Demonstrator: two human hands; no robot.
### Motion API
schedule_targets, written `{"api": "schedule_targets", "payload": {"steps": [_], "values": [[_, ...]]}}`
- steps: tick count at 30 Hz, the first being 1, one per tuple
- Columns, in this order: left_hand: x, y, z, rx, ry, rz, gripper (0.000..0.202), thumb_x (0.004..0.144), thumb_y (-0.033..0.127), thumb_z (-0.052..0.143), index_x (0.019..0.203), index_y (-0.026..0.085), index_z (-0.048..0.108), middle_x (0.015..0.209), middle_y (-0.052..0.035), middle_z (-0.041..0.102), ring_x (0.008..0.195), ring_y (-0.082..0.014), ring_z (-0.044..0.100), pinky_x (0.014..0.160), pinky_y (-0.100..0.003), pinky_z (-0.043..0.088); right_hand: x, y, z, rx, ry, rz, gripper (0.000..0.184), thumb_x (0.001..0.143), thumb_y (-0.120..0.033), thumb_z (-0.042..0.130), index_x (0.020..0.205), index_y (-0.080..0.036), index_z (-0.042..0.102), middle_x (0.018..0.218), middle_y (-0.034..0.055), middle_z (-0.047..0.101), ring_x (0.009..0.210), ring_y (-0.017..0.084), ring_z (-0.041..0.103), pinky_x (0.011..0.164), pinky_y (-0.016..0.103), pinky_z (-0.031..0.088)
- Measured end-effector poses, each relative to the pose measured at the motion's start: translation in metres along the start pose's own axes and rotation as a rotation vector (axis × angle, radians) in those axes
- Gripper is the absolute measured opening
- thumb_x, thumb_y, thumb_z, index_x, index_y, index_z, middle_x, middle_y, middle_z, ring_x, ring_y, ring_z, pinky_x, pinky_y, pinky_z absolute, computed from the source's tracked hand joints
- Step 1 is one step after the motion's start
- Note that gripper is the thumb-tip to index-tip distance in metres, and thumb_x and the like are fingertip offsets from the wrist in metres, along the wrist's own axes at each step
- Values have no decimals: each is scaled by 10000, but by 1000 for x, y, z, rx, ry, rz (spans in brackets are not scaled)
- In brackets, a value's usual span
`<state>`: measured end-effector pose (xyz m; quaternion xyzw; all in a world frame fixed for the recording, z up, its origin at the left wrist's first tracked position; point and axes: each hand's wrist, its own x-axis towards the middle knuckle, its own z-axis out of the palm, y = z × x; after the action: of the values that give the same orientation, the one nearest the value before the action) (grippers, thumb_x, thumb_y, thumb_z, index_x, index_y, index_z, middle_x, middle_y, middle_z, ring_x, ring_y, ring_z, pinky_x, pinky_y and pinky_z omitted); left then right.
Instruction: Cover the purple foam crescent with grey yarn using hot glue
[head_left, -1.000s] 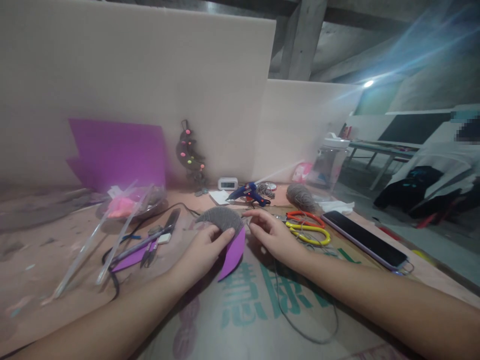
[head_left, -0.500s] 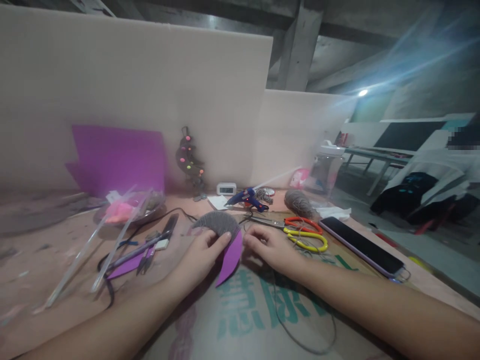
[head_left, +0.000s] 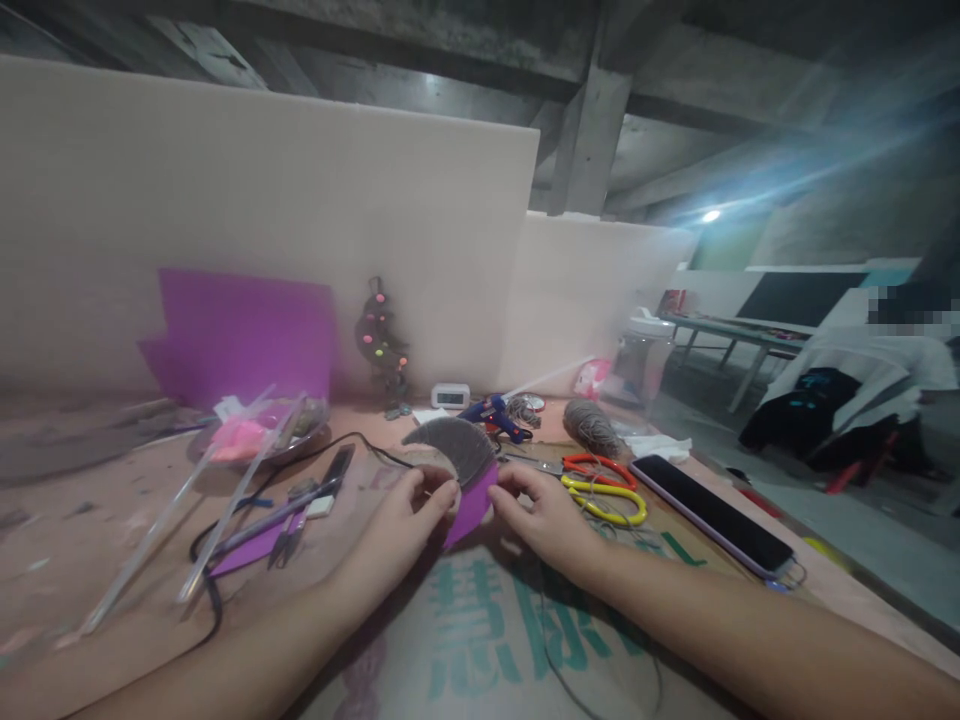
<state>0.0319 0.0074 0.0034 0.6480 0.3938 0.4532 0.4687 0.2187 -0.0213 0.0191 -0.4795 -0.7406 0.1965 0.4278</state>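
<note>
A crescent-shaped purple card (head_left: pixel 472 512) stands tilted between my hands, its upper part wrapped in grey yarn (head_left: pixel 457 447) and its lower tip bare. My left hand (head_left: pixel 420 510) pinches it near the inner curve. Opposite, my right hand (head_left: pixel 540 515) has thumb and fingers closed at the outer edge of the bare purple part; whether the yarn strand is also between them is hidden. Below the right wrist, a loose yarn strand (head_left: pixel 551 655) curves over the printed board (head_left: pixel 480 620). Scissors (head_left: pixel 604 490) with red and yellow handles lie just beyond the right hand.
Behind the hands are a blue glue gun (head_left: pixel 495 415), a small white clock (head_left: pixel 450 396) and a grey yarn ball (head_left: pixel 592 428). A phone (head_left: pixel 712 515) lies right. Left are glue sticks (head_left: pixel 229 500), pens (head_left: pixel 292 515) and a plastic bowl (head_left: pixel 307 440). A decorated crescent (head_left: pixel 373 335) is at the panel.
The crescent has turned more upright and shifted slightly right. My left hand has moved its grip toward the inner curve, and my right fingers have come onto the purple edge. The camera view tilted up.
</note>
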Motion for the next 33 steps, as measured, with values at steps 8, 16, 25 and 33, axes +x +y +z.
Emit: {"api": "schedule_targets", "payload": {"steps": [8, 16, 25, 33], "values": [[-2, 2, 3, -77, -30, -94, 432, 702, 601, 590, 623, 208, 430, 508, 37, 508, 445, -120, 462, 445, -238, 352, -5, 5, 2, 2, 56, -72, 15, 806, -190, 524, 805, -202, 534, 660, -21, 556, 612, 123, 520, 582, 226, 420], [-7, 6, 0, 59, -111, -11, 319, 795, 462, 558, 724, 154, 605, 620, 5, 544, 608, -150, 490, 569, -251, 363, -4, 10, 3, -41, 191, -69, 62, 804, -195, 532, 760, -205, 490, 636, -37, 530, 579, 111, 512, 581, 228, 422], [-4, 1, -4, 83, -93, 40, 494, 838, 605, 441, 729, 152, 604, 704, -34, 587, 683, -176, 520, 624, -275, 380, -7, 12, 0, -366, 84, -288, 114, 845, -236, 568, 738, -199, 557, 670, 3, 601, 630, 133, 527, 603, 246, 385], [-10, 13, -2, -37, 1, -83, 302, 806, 421, 502, 634, 180, 562, 625, 13, 564, 656, -157, 519, 636, -259, 409, -6, 12, -2, -449, 25, -367, 61, 843, -194, 567, 785, -194, 588, 697, 12, 618, 659, 140, 517, 629, 253, 373]]}}
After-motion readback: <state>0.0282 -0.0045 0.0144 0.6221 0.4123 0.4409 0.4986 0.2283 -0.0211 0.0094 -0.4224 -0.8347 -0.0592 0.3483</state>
